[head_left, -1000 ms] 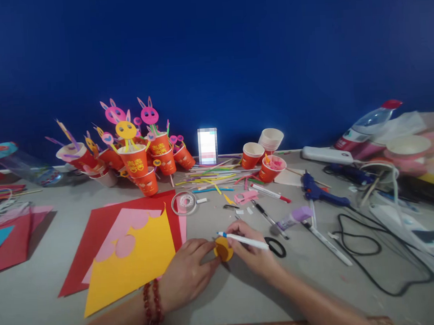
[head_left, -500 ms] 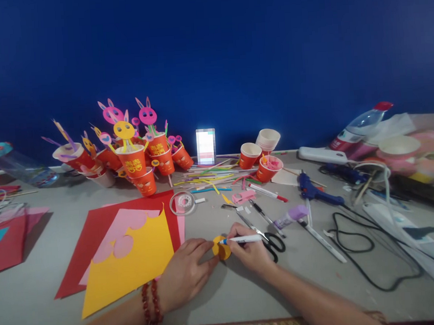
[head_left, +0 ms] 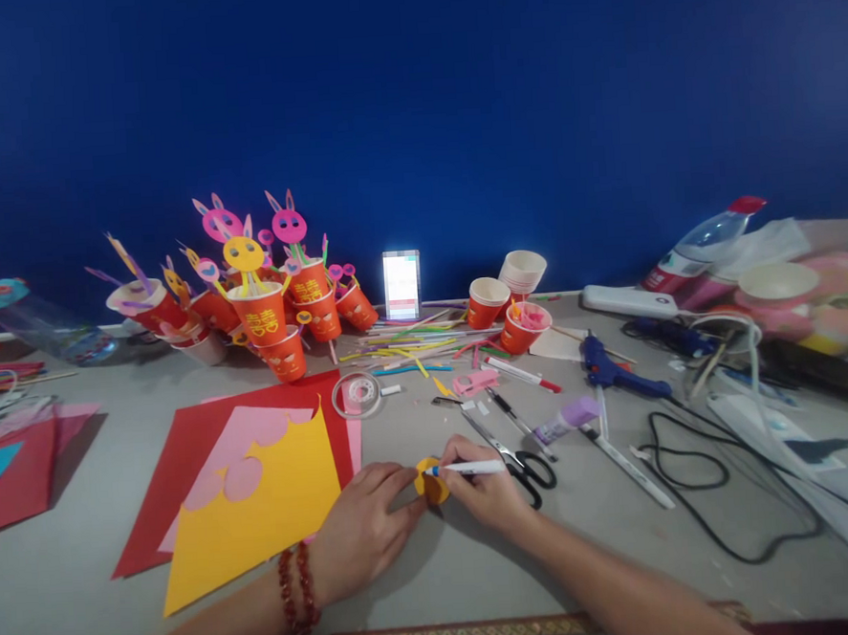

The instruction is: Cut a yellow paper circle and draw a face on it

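Lower centre, right hand [head_left: 486, 491] clamped on pen [head_left: 476, 468], left hand [head_left: 369, 527], thumb and forefinger apart, touching yellow disc [head_left: 432, 487]

The left forearm [head_left: 220, 625] slants in from the lower edge, rising rightward to a nearly straight wrist [head_left: 325, 571]; the left hand [head_left: 366, 520] lies palm down, its fingers [head_left: 392, 478] stretched toward the right hand [head_left: 481, 486], its thumb [head_left: 411, 518] spread below them; the right forearm [head_left: 612, 565] slants in from the opposite side; the right hand is curled in a writing grip, fingers bent; the hands are near each other, apart.
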Motion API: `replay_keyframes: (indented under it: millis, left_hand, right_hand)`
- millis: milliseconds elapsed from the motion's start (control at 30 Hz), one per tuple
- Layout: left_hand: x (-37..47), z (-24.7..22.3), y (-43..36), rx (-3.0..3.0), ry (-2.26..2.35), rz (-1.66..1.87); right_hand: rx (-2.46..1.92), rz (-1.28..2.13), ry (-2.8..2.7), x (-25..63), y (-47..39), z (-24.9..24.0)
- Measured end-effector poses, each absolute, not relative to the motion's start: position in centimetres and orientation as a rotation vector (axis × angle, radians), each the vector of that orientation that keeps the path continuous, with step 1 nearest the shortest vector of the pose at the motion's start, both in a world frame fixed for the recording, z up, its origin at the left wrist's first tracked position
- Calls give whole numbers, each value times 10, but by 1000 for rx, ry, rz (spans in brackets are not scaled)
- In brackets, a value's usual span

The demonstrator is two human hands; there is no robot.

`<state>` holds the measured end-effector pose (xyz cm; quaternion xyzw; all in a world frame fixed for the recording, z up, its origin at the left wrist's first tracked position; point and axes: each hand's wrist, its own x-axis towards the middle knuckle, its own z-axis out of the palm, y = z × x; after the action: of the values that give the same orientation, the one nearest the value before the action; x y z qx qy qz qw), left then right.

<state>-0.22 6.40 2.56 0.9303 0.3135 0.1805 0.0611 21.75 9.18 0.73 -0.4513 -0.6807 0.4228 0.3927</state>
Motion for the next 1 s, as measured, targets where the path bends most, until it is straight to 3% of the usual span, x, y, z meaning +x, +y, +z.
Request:
replay_keyframes:
  millis: [1000]
  left_hand:
    - [-2, 23, 62, 2808, 952, 587]
  right_hand:
    - [-1145, 1033, -1794, 217, 91, 4]
